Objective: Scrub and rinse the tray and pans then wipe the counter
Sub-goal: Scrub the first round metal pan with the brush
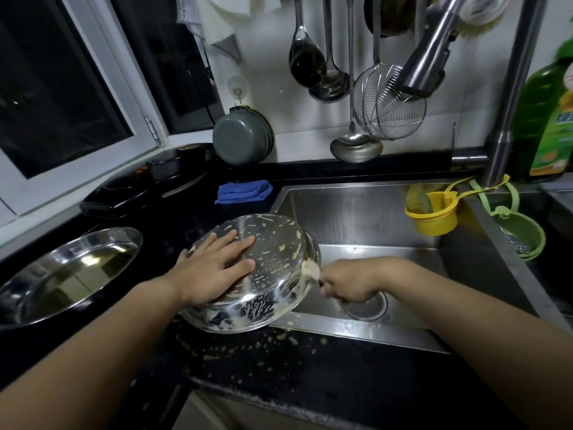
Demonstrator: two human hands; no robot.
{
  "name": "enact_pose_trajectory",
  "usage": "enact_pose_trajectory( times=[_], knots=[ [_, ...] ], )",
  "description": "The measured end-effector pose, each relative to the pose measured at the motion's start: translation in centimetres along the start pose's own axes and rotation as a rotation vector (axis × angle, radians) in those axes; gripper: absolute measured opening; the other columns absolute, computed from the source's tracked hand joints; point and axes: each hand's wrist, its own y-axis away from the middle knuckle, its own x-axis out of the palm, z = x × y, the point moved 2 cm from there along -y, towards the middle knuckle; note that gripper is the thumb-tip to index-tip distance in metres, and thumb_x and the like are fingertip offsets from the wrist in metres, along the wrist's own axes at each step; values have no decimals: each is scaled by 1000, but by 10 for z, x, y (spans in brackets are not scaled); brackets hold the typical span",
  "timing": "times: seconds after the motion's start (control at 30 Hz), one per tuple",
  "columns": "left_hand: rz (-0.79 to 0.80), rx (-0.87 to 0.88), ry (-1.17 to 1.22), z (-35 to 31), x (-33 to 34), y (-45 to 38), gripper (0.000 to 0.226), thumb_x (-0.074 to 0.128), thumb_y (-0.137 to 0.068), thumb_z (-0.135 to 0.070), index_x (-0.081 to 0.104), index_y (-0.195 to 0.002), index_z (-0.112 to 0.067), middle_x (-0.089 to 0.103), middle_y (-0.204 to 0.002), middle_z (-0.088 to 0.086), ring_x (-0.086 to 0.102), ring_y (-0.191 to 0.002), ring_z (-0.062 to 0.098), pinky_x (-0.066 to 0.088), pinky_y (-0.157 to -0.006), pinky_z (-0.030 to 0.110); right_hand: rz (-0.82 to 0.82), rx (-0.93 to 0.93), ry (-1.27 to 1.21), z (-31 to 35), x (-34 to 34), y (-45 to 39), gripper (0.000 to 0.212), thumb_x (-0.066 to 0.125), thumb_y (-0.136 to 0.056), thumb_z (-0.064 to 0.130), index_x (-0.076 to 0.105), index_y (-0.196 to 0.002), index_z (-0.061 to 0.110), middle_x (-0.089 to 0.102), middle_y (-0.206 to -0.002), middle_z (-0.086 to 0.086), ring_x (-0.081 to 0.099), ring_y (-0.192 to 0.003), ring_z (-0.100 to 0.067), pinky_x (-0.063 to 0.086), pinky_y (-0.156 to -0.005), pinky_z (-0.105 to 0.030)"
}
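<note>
Scrubbing step: left hand (217,268), fingers spread flat, steadies an upturned, residue-flecked steel pan (273,274) on the tabletop (341,377) at the sink (366,212) edge; right hand (347,283) fingers grip a scrubber (311,270) at its rim; rinsing likely follows

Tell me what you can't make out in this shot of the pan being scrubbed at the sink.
Head view, the only one:
- Inside of the tilted pan: faces away, under the flat left hand.
- Scrubber in the right hand: curled fingers and the pan rim hide it.
- Drain: the right hand partly covers it.
- Green bottle: cut by the right edge, label too blurred to read.
</note>
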Motion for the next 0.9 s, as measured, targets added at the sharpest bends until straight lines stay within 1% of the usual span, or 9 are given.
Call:
enact_pose_trajectory(
  times=[0.1, 0.2, 0.27, 0.33, 0.4, 0.47, 0.6, 0.77, 0.9],
  knots=[
    [-54, -32, 14, -14, 2, 0, 62, 30, -94, -76, 20, -152, -60, 2, -168, -24, -5, -158, 16, -3, -121, 65, -172, 78, 70, -11, -17, 2, 23, 42, -105, 12, 48, -83, 12, 45, -69, 1, 40, -59, -12, 34, -53, -27],
    [-136, -46, 29, -31, 7, 0, 53, 28, -97, -69, 32, -146, -52, 17, -167, -17, 7, -157, 19, 3, -120, 67, -51, 120, 110, -10, -17, 1, 19, 47, -102, 4, 52, -84, 10, 48, -69, 0, 42, -56, -11, 37, -48, -18],
    [-163, -66, 36, -38, 12, -1, 53, 22, -95, -73, 35, -140, -46, 24, -163, -15, 12, -155, 21, 5, -119, 69, 50, 153, 110, -6, -17, 7, 18, 49, -99, -1, 54, -85, 10, 51, -70, -4, 47, -57, -17, 44, -53, -26],
    [-156, -105, 39, -42, 16, -1, 61, 17, -95, -75, 31, -145, -43, 18, -166, -14, 7, -157, 23, 3, -119, 70, 115, 167, 167, 0, -21, 13, 25, 53, -94, -7, 50, -78, 12, 52, -76, -10, 48, -65, -23, 44, -54, -32],
    [-136, -139, 40, -47, 17, 2, 64, 14, -97, -72, 24, -153, -42, 6, -170, -15, -2, -158, 24, -3, -119, 71, 121, 162, 285, 10, -25, 18, 35, 57, -93, -4, 42, -70, 16, 51, -78, -8, 45, -65, -23, 38, -49, -24],
    [-124, -151, 38, -52, 16, 6, 64, 11, -99, -69, 18, -157, -41, -3, -171, -14, -7, -158, 24, -6, -118, 71, 69, 144, 375, 16, -29, 21, 35, 56, -94, 1, 40, -68, 19, 47, -72, -2, 44, -61, -20, 38, -48, -24],
    [-96, -167, 23, -54, 17, 8, 65, 8, -100, -67, 5, -161, -43, -11, -170, -14, -12, -157, 23, -10, -118, 70, -45, 165, 445, 24, -31, 27, 31, 48, -91, 0, 37, -67, 16, 46, -71, -4, 52, -66, -24, 40, -55, -30],
    [-61, -188, 9, -54, 17, 6, 65, 5, -100, -68, -6, -160, -46, -16, -169, -14, -17, -156, 22, -13, -118, 69, 103, 163, 504, 36, -32, 38, 10, 53, -84, -8, 60, -82, 0, 52, -69, -9, 47, -56, -21, 32, -42, -24],
    [-59, -171, 12, -57, 21, 10, 67, 5, -98, -71, -6, -160, -47, -17, -169, -14, -18, -156, 21, -14, -118, 68, -114, 233, 463, 30, -38, 35, 8, 48, -92, 1, 55, -91, 6, 50, -78, -5, 52, -66, -22, 41, -57, -32]
  ],
)
